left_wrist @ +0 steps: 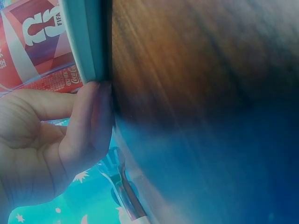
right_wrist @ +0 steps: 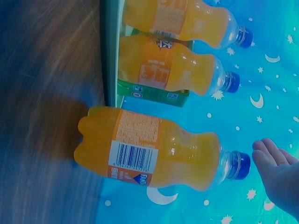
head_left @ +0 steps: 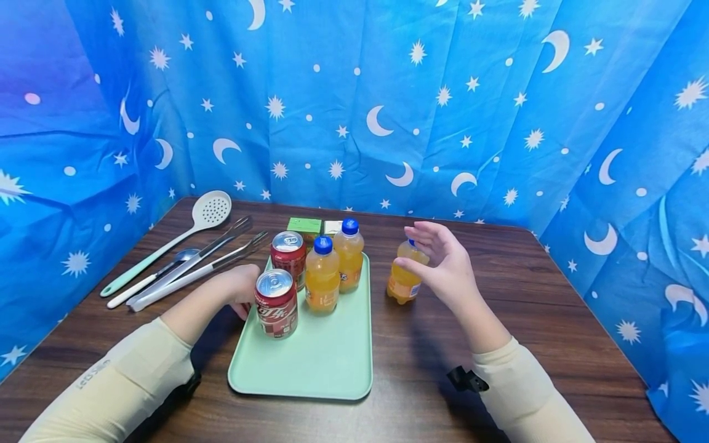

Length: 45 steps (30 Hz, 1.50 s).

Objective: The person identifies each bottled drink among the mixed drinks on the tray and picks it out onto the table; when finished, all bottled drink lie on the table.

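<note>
A pale green tray (head_left: 327, 369) lies on the table, its left rim pinched between the thumb and fingers of my left hand (left_wrist: 56, 135). On it stand two red soda cans, the nearer can (head_left: 276, 304) in front of the farther can (head_left: 288, 253), and two orange soda bottles with blue caps, the nearer bottle (head_left: 322, 277) and the farther bottle (head_left: 350, 252). Right of the tray, a third orange soda bottle (right_wrist: 159, 149) is upright. My right hand (head_left: 445, 264) is beside its cap, fingers extended, with a gap between fingertips and cap in the right wrist view.
Left of the tray lie a slotted skimmer (head_left: 213, 210), metal tongs (head_left: 191, 266) and other long-handled utensils. Green boxes (head_left: 304, 226) stand at the tray's far end. A blue star-patterned curtain (head_left: 354, 92) hangs behind the dark wood table (head_left: 526, 307).
</note>
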Motion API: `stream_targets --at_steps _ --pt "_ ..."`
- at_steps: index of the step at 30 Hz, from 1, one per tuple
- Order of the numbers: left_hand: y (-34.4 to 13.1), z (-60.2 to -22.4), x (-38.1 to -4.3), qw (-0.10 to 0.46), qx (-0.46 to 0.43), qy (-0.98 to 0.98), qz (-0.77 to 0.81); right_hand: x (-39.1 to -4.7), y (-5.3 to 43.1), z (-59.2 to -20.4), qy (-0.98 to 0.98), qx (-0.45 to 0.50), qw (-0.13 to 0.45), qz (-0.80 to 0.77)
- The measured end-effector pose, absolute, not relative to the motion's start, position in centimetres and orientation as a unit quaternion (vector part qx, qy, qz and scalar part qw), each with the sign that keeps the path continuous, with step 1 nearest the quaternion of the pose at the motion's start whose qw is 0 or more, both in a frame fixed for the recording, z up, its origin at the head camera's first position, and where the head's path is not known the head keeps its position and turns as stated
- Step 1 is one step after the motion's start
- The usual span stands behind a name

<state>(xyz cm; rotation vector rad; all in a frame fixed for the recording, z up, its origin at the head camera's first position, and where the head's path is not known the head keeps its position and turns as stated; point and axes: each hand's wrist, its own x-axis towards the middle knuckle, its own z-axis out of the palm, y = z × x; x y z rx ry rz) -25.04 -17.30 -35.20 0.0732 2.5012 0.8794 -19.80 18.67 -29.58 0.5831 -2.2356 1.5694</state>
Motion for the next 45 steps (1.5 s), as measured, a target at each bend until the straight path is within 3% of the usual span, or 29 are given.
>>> stream_targets --at_steps 30,45 --pt "-17.1 -34.8 -24.8 0.247 0.018 0.912 0.327 -19.6 17.1 -30.1 -0.779 0.226 0.148 0.566" --pt "-17.1 -35.0 -25.2 0.238 0.017 0.919 0.313 -17.6 15.9 -28.1 -0.79 0.218 0.139 0.555"
